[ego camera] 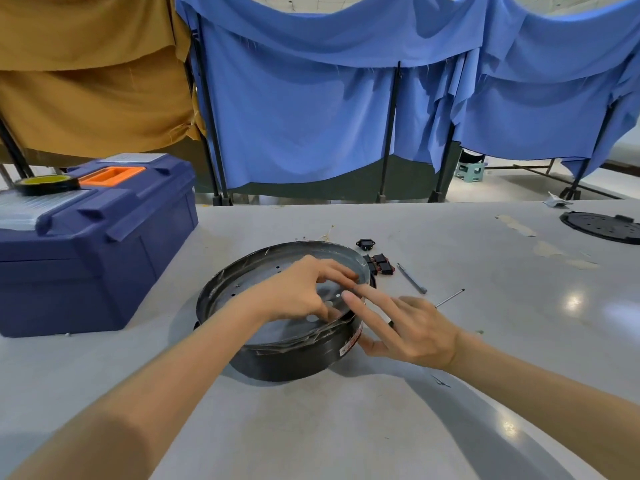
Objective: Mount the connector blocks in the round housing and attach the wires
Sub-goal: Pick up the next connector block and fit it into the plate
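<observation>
Currently my left hand (298,292) arches over the inside of the round housing (294,362), fingers curled down toward the right-hand inner wall. Whether they pinch anything I cannot tell. My right hand (412,330) lays forefinger and middle finger straight across the rim, with the thumb pressed against the outer wall. A thin screwdriver shaft (450,296) projects from behind this hand, and I cannot tell whether the hidden fingers grip it.

The housing sits on the table (346,427), directly before me. It is a shallow black drum with a raised lip, a white label (349,346) on its side and a dull grey perforated plate (263,282) as its floor.

Judgement on handling:
- It looks rigid and of moderate weight.
- The lip edge appears scuffed and possibly sharp.
- The smooth wall could slide on the glossy table, so it is best braced rim-and-wall, as the right hand does.

The connector blocks (379,265), small black and red mouldings, lie on the table just beyond the housing's right side, not yet mounted. They look light, hard and easily pinched by their flanks. I can identify no wires.

A black socket piece (364,243) and a slim metal tool (412,278) lie near them. A blue plastic toolbox (97,237) stands at the left, carrying a tape roll (46,183). A black perforated disc (602,227) rests far right.
</observation>
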Demonstrator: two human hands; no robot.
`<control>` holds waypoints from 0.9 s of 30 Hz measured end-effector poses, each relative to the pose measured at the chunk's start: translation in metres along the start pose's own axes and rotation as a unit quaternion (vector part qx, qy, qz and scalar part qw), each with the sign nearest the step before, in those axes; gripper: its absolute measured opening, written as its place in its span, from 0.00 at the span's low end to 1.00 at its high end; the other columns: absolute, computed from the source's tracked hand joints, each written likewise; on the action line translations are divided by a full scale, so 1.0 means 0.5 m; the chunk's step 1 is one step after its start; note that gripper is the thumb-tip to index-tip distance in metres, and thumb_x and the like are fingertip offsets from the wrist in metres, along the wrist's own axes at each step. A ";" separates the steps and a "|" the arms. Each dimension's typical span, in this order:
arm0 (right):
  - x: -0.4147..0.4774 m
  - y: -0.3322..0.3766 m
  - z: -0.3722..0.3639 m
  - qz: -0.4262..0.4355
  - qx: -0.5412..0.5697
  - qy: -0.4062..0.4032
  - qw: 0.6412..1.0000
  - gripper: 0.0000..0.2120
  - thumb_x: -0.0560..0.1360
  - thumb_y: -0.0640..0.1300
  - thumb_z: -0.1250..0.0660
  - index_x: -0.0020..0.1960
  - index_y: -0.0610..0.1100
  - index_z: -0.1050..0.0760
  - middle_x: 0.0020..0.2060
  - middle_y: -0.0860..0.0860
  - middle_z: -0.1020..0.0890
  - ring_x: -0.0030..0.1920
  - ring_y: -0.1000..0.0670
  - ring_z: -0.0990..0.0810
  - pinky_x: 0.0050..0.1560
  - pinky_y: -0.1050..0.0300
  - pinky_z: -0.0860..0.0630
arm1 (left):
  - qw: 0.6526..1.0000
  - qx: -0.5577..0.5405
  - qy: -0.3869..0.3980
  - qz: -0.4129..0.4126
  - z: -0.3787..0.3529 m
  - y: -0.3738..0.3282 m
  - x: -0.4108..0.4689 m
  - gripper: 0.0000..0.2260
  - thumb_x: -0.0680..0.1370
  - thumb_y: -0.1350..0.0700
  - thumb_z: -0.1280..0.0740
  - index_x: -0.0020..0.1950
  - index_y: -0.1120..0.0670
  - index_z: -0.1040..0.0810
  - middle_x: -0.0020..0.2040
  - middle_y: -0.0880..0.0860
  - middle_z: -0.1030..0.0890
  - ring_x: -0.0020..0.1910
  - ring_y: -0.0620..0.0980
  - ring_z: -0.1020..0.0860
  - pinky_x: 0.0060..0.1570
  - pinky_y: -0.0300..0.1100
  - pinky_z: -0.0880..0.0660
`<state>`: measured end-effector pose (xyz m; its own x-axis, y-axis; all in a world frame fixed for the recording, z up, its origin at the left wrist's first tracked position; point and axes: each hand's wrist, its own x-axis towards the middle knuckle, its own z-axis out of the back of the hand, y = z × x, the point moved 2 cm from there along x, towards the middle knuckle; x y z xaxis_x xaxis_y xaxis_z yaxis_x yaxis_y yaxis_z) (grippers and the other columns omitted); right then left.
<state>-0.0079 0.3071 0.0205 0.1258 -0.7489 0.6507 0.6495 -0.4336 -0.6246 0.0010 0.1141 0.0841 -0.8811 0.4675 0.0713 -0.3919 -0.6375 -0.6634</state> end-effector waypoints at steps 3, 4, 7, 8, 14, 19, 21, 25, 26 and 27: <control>-0.001 0.004 0.000 0.006 0.010 0.004 1.000 0.32 0.69 0.47 0.26 0.68 0.36 0.32 0.53 0.37 0.17 0.27 0.47 0.22 0.24 0.56 0.26 | 0.999 -0.028 0.016 0.010 -0.015 0.012 -0.006 0.22 0.70 0.65 0.28 0.63 0.52 0.20 0.65 0.42 0.24 0.63 0.37 0.28 0.64 0.34 0.33; -0.003 0.006 0.000 0.012 0.016 0.008 1.000 0.32 0.69 0.48 0.25 0.68 0.36 0.31 0.51 0.38 0.16 0.26 0.48 0.24 0.23 0.56 0.27 | 0.999 -0.030 0.012 0.009 -0.023 0.016 -0.008 0.22 0.70 0.65 0.28 0.63 0.52 0.20 0.66 0.42 0.24 0.63 0.36 0.28 0.64 0.34 0.34; -0.009 0.006 0.002 0.034 0.025 0.023 0.999 0.27 0.71 0.47 0.28 0.65 0.38 0.30 0.46 0.40 0.15 0.24 0.50 0.28 0.23 0.57 0.28 | 0.999 -0.034 -0.001 0.010 -0.043 0.029 -0.012 0.22 0.70 0.61 0.26 0.63 0.51 0.20 0.67 0.41 0.25 0.66 0.36 0.30 0.67 0.34 0.38; -0.009 0.005 0.002 0.044 0.025 0.032 0.998 0.24 0.72 0.45 0.30 0.64 0.38 0.30 0.46 0.40 0.15 0.23 0.50 0.29 0.22 0.58 0.29 | 0.999 -0.031 -0.002 0.010 -0.047 0.032 -0.012 0.22 0.70 0.60 0.25 0.63 0.51 0.20 0.67 0.41 0.26 0.67 0.36 0.31 0.68 0.35 0.39; -0.004 0.001 0.002 0.040 0.072 0.086 0.993 0.24 0.67 0.37 0.25 0.58 0.40 0.33 0.45 0.40 0.16 0.23 0.48 0.32 0.20 0.57 0.31 | 1.000 0.000 -0.012 0.012 -0.059 0.037 -0.011 0.21 0.70 0.57 0.25 0.63 0.47 0.20 0.68 0.40 0.26 0.67 0.37 0.31 0.70 0.38 0.40; -0.007 0.005 -0.002 0.024 0.090 0.099 0.991 0.22 0.69 0.39 0.24 0.55 0.41 0.34 0.44 0.41 0.17 0.24 0.48 0.31 0.20 0.55 0.31 | 1.000 0.009 -0.015 0.017 -0.064 0.040 -0.009 0.22 0.70 0.57 0.24 0.62 0.46 0.20 0.68 0.40 0.27 0.67 0.37 0.32 0.68 0.37 0.40; -0.009 0.007 -0.005 0.015 0.101 0.100 0.990 0.21 0.69 0.37 0.24 0.54 0.41 0.34 0.43 0.41 0.18 0.24 0.47 0.32 0.20 0.55 0.31 | 0.999 0.026 -0.013 0.015 -0.064 0.039 -0.007 0.22 0.70 0.56 0.24 0.63 0.46 0.21 0.69 0.40 0.27 0.67 0.37 0.32 0.66 0.34 0.41; -0.010 0.004 -0.010 -0.015 0.118 0.105 0.987 0.21 0.67 0.32 0.25 0.52 0.41 0.33 0.46 0.42 0.22 0.25 0.47 0.31 0.20 0.55 0.31 | 0.998 0.057 -0.004 0.016 -0.064 0.036 -0.003 0.22 0.71 0.55 0.25 0.64 0.48 0.21 0.70 0.40 0.28 0.68 0.38 0.33 0.67 0.34 0.42; -0.010 0.002 -0.011 -0.026 0.125 0.102 0.987 0.20 0.67 0.32 0.26 0.51 0.41 0.32 0.47 0.43 0.24 0.25 0.47 0.31 0.20 0.55 0.31 | 0.998 0.060 -0.001 0.018 -0.065 0.037 -0.003 0.22 0.71 0.55 0.25 0.65 0.48 0.21 0.70 0.40 0.29 0.69 0.39 0.33 0.69 0.35 0.41; -0.010 0.000 -0.012 -0.036 0.131 0.099 0.986 0.19 0.67 0.31 0.26 0.50 0.41 0.33 0.46 0.43 0.24 0.25 0.48 0.31 0.19 0.55 0.32 | 0.998 0.060 0.002 0.021 -0.066 0.037 -0.005 0.22 0.71 0.53 0.25 0.65 0.48 0.22 0.70 0.40 0.29 0.69 0.40 0.33 0.70 0.37 0.41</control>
<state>-0.0130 0.3081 0.0149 -0.0596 -0.8148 0.5767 0.8266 -0.3642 -0.4291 0.0045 0.1213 0.0473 -0.8965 0.4410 0.0427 -0.3839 -0.7249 -0.5720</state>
